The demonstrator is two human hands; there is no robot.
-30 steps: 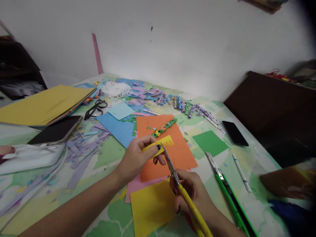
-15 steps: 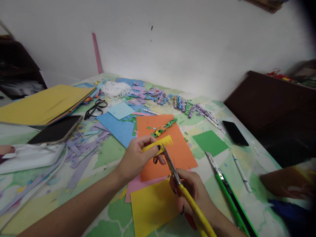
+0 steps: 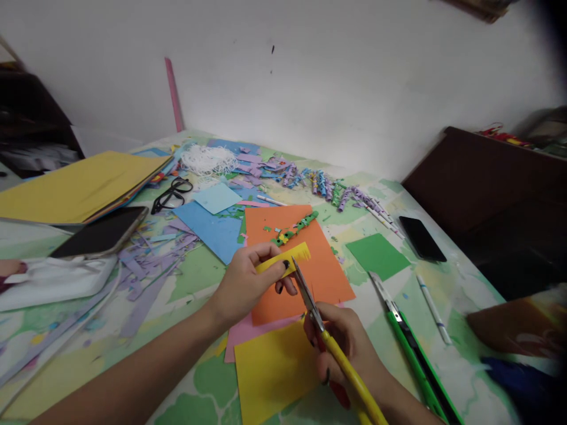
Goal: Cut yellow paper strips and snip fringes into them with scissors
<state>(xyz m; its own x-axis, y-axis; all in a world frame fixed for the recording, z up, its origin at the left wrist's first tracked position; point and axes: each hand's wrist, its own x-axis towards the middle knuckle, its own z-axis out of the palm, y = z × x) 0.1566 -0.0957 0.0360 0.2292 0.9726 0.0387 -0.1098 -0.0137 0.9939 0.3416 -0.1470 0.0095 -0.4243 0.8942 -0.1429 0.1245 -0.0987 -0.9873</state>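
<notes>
My left hand (image 3: pixel 250 277) pinches a narrow yellow paper strip (image 3: pixel 302 252) between thumb and fingers. Short slits run along the strip's lower edge near its right end. My right hand (image 3: pixel 341 339) is closed round the handles of the scissors (image 3: pixel 313 310), which show yellow and red. The scissor tips meet the strip's lower edge, just right of my left thumb. Beneath my hands lie an orange sheet (image 3: pixel 330 271), a pink sheet (image 3: pixel 241 339) and a yellow sheet (image 3: pixel 270 372). A green curled paper piece with a yellow flower (image 3: pixel 283 238) rests on the orange sheet.
A green box cutter (image 3: pixel 411 354) with its blade out lies right of my right hand, near a green square (image 3: pixel 376 255), a white stick (image 3: pixel 434 310) and a phone (image 3: pixel 422 238). Glasses (image 3: pixel 172 195), another phone (image 3: pixel 104 232) and purple scraps (image 3: pixel 142 283) lie left.
The scissors have shifted very slightly at the strip's edge, their blades looking closer together. Both hands and the strip stay almost in place.
</notes>
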